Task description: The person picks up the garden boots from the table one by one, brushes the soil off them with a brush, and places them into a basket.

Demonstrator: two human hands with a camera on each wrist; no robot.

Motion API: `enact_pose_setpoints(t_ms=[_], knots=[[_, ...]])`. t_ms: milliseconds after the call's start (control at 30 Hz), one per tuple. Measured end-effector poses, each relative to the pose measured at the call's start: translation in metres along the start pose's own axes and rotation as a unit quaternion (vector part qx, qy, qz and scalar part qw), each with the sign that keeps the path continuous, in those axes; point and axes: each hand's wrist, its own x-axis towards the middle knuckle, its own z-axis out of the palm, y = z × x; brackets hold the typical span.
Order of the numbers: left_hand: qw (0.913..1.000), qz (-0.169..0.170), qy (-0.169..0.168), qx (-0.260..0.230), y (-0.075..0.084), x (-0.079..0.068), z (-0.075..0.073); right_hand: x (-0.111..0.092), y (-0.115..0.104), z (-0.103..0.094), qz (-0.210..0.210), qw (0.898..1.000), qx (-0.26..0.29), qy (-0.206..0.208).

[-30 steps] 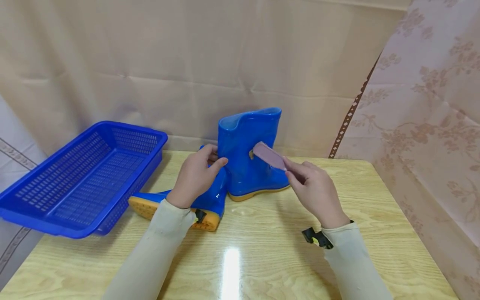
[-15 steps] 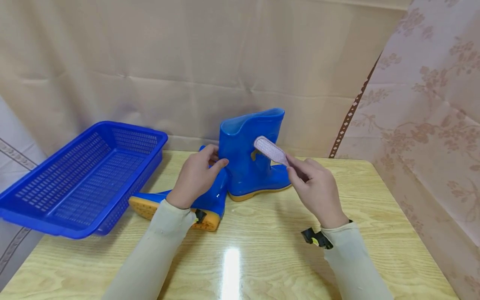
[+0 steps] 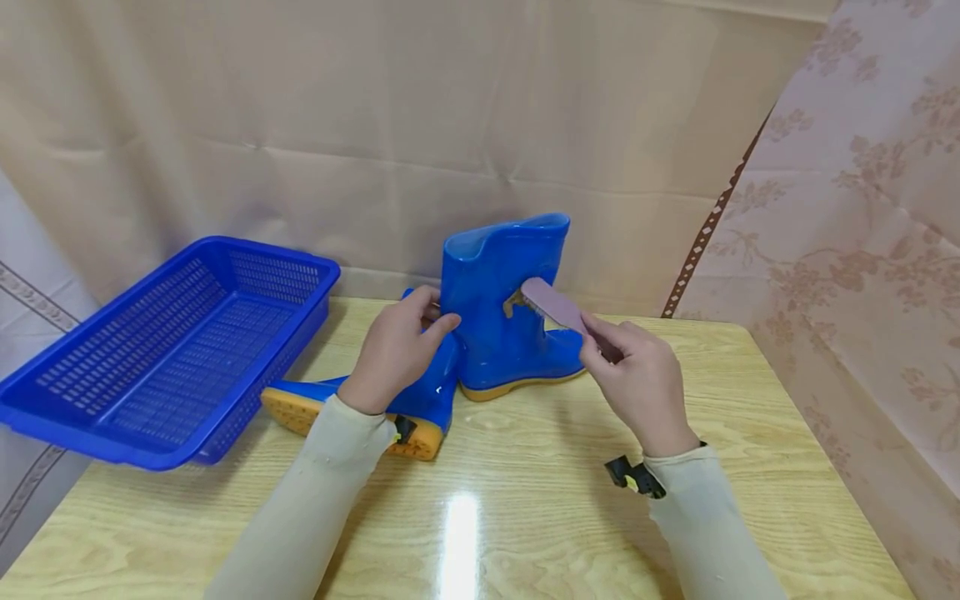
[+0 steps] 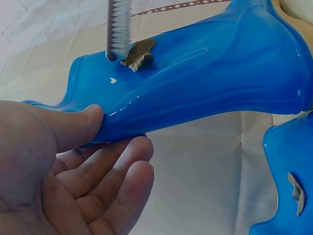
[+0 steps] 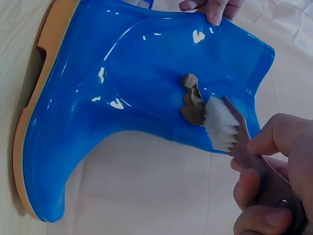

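Note:
A blue rain boot (image 3: 483, 333) with a yellow sole stands upright on the table. My left hand (image 3: 393, 354) grips the edge of its shaft, thumb on the near side and fingers behind. In my right hand (image 3: 637, 383) is a pale purple brush (image 3: 553, 306), pinched by the handle. Its white bristles (image 5: 220, 125) touch or nearly touch a brown muddy smear (image 5: 193, 105) on the shaft. Partly behind my left forearm lies a second blue boot (image 3: 438, 379) on its side, sole towards me. A greyish smear (image 4: 297, 194) shows on that boot in the left wrist view.
A blue plastic basket (image 3: 281, 367) with slotted walls stands on the left of the wooden table (image 3: 525, 500). Beige cloth (image 3: 360, 125) hangs behind the table, and a floral cloth (image 3: 862, 250) covers the right side.
The brush has shifted slightly right and turned, its bristles now facing the boot, and more of the brown smear shows. The boot leans slightly further right; my left hand keeps its grip.

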Motion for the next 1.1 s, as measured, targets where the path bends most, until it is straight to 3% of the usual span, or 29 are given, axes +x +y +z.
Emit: enact_pose_setpoints(t_ms=[300, 700, 867, 967, 1100], knots=[[1.0000, 0.001, -0.004, -0.004, 0.001, 0.000, 0.001, -0.001, -0.001, -0.006, 0.013, 0.999, -0.015, -0.042], [0.9999, -0.006, -0.009, -0.006, 0.000, -0.002, 0.000, -0.001, -0.006, -0.011, 0.044, 0.996, 0.005, -0.080], [0.9999, -0.010, -0.010, -0.007, -0.001, -0.002, 0.000, -0.002, -0.007, -0.006, 0.031, 0.994, -0.009, -0.109], [0.9999, -0.009, -0.008, -0.006, -0.001, -0.002, 0.000, -0.002, -0.008, -0.005, 0.010, 0.995, -0.005, -0.097], [1.0000, 0.000, -0.007, -0.003, 0.000, -0.001, 0.000, -0.002, -0.009, -0.008, -0.011, 0.999, 0.015, -0.043]])
